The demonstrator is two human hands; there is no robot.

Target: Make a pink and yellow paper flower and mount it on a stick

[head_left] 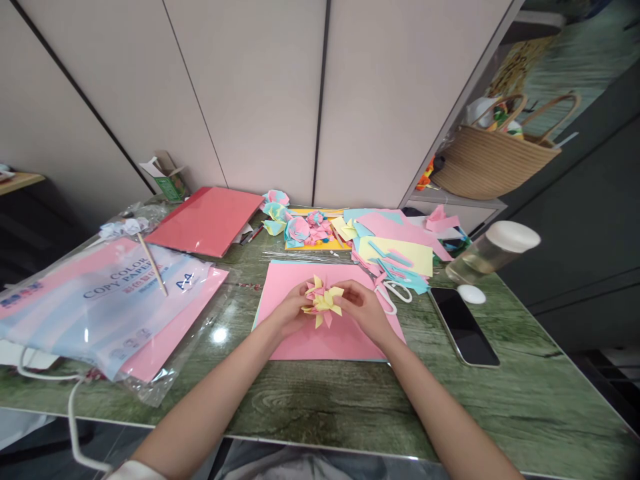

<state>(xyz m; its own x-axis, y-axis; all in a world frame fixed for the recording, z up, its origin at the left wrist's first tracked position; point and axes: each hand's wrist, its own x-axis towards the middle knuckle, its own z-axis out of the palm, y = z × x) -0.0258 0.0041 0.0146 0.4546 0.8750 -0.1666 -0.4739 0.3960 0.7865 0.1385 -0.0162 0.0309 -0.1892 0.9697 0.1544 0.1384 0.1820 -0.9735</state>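
Both my hands meet over a pink paper sheet (345, 337) lying on the green table (525, 400). Between them is a small spiky paper flower (325, 300) made of yellow and pink folded strips. My left hand (290, 310) grips its left side with curled fingers. My right hand (363, 307) pinches its right side. The flower is lifted slightly off the sheet.
A plastic pack of colour copy paper (107, 303) with a wooden stick (153, 265) lies left. A red folder (207, 220), folded paper flowers (295, 223), paper scraps (395, 250), white scissors (395, 293), a phone (463, 325), a jar (493, 250) and a woven basket (493, 157) surround the sheet.
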